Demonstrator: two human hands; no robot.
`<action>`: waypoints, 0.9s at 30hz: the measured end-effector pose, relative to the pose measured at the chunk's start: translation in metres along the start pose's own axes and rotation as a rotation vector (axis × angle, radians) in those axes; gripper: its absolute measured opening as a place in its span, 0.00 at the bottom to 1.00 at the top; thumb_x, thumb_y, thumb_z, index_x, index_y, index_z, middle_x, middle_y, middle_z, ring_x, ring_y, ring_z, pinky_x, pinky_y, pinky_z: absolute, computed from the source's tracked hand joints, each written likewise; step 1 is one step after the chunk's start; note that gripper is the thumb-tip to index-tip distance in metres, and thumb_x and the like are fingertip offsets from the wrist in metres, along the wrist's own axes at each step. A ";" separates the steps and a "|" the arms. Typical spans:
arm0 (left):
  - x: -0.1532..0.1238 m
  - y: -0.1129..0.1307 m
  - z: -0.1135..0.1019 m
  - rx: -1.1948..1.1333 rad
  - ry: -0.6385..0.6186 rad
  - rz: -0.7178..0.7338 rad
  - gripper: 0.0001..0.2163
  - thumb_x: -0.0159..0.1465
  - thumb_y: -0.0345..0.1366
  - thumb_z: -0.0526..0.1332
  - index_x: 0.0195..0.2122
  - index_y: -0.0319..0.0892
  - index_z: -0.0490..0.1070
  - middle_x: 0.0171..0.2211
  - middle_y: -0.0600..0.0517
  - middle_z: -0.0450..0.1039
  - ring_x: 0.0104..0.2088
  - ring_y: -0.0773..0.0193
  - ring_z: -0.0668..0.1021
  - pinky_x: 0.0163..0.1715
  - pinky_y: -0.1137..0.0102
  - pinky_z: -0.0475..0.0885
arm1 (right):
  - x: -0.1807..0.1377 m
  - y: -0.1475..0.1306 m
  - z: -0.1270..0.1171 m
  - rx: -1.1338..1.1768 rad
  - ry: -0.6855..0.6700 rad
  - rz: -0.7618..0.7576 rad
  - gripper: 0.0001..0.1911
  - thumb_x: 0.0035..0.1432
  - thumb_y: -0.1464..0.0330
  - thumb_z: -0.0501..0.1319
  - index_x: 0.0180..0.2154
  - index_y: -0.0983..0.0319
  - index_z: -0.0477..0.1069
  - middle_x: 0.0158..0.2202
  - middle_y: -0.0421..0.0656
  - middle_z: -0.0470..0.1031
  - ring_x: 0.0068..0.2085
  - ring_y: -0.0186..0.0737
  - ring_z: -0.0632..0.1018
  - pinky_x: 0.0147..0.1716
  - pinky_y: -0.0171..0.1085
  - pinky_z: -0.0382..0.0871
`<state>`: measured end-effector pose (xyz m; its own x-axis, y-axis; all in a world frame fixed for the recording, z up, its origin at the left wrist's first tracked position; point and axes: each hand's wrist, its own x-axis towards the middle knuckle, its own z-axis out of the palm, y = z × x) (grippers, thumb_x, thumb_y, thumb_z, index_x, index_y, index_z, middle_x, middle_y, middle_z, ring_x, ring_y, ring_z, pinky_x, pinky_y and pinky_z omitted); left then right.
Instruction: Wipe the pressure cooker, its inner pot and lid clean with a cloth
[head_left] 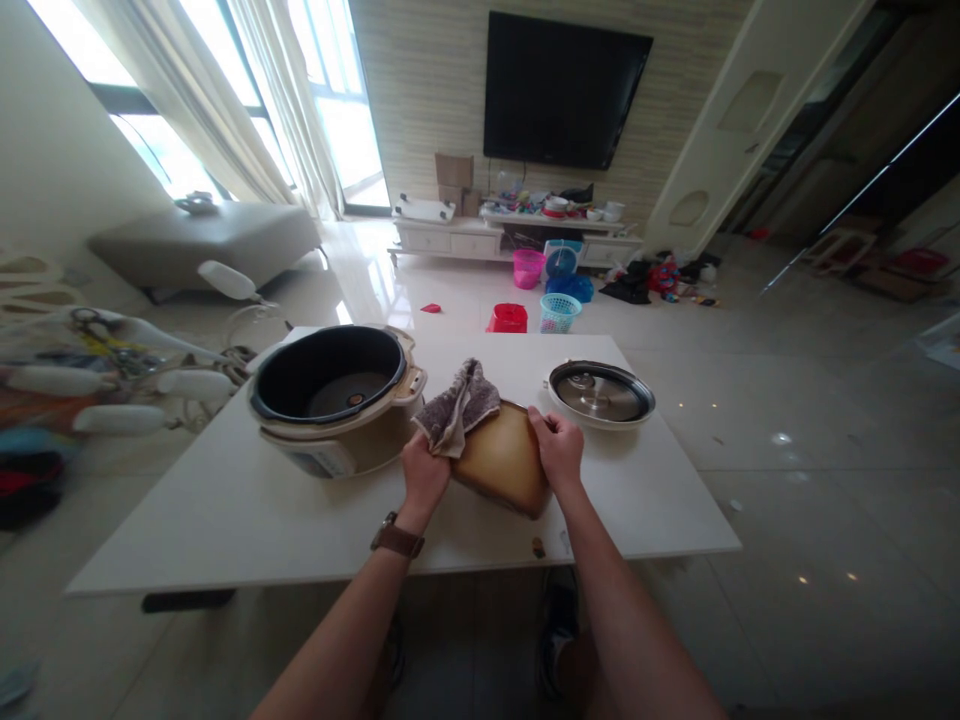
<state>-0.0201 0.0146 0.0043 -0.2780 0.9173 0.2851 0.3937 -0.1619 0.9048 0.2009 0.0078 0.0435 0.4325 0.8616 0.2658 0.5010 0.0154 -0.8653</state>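
Note:
My left hand [424, 470] is closed on a grey-brown cloth [459, 408], which bunches up over the left edge of a golden-tan vessel. That vessel [504, 460] looks like a cooker's inner pot, tilted with its outer wall towards me; its inside is hidden. My right hand [556, 450] grips its right rim, thumb on top. To the left stands a white electric pressure cooker [382, 432] with its top off and a dark interior. Its round lid [600, 392] lies underside up on the table, to the right of my right hand.
The white table [300, 540] has its near edge close to my legs. A small brown bit [538, 547] lies by that edge. Beyond the table are a red bin [510, 318] and a light-blue basket [560, 312]. A white-padded frame [124, 420] stands at left.

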 end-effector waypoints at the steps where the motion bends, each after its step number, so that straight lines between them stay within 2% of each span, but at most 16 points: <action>1: 0.000 0.001 -0.001 -0.002 -0.006 -0.001 0.12 0.62 0.38 0.64 0.41 0.38 0.83 0.43 0.42 0.85 0.46 0.45 0.85 0.50 0.57 0.78 | 0.000 0.001 0.001 -0.008 0.015 0.014 0.34 0.59 0.42 0.63 0.19 0.57 0.52 0.18 0.33 0.51 0.25 0.32 0.56 0.27 0.37 0.49; 4: 0.006 -0.005 -0.001 -0.065 -0.016 -0.039 0.13 0.62 0.39 0.63 0.42 0.38 0.83 0.44 0.42 0.85 0.47 0.46 0.85 0.51 0.57 0.78 | 0.000 0.007 0.002 0.024 0.031 0.030 0.36 0.56 0.40 0.65 0.18 0.57 0.51 0.18 0.32 0.49 0.25 0.32 0.54 0.26 0.37 0.48; 11: 0.021 -0.030 0.003 -0.157 -0.007 -0.185 0.16 0.62 0.37 0.64 0.49 0.40 0.82 0.52 0.42 0.83 0.58 0.44 0.81 0.61 0.51 0.74 | 0.001 0.017 0.005 0.123 0.007 0.041 0.34 0.58 0.41 0.64 0.19 0.56 0.50 0.19 0.32 0.48 0.26 0.32 0.55 0.26 0.36 0.50; 16: 0.011 -0.014 0.002 -0.117 0.008 -0.056 0.15 0.63 0.37 0.63 0.48 0.41 0.82 0.50 0.43 0.84 0.57 0.47 0.81 0.62 0.53 0.73 | 0.002 0.012 0.004 0.053 0.000 -0.026 0.32 0.62 0.44 0.60 0.20 0.57 0.53 0.19 0.33 0.52 0.26 0.32 0.57 0.29 0.37 0.51; 21: -0.002 0.007 -0.003 0.024 -0.037 0.146 0.14 0.62 0.34 0.62 0.46 0.41 0.83 0.48 0.42 0.84 0.53 0.48 0.83 0.57 0.58 0.76 | 0.002 0.005 0.001 -0.011 -0.043 -0.104 0.24 0.68 0.50 0.54 0.24 0.58 0.62 0.22 0.37 0.65 0.28 0.36 0.64 0.31 0.38 0.53; 24: -0.003 0.009 -0.003 0.009 -0.034 0.141 0.14 0.61 0.34 0.61 0.45 0.40 0.82 0.48 0.42 0.84 0.51 0.48 0.84 0.54 0.59 0.77 | 0.000 0.004 0.001 0.035 -0.028 -0.066 0.24 0.67 0.51 0.54 0.24 0.58 0.62 0.22 0.37 0.66 0.28 0.37 0.64 0.31 0.38 0.54; 27: 0.002 0.003 0.000 -0.042 -0.025 0.043 0.14 0.62 0.37 0.62 0.45 0.38 0.82 0.46 0.42 0.85 0.50 0.48 0.84 0.53 0.59 0.78 | -0.002 0.005 0.002 0.057 0.019 0.005 0.28 0.65 0.47 0.56 0.21 0.57 0.57 0.19 0.34 0.58 0.26 0.35 0.61 0.29 0.37 0.52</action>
<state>-0.0193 0.0156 0.0071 -0.2391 0.9181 0.3159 0.3675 -0.2156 0.9047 0.2016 0.0075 0.0376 0.4490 0.8520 0.2693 0.4554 0.0411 -0.8893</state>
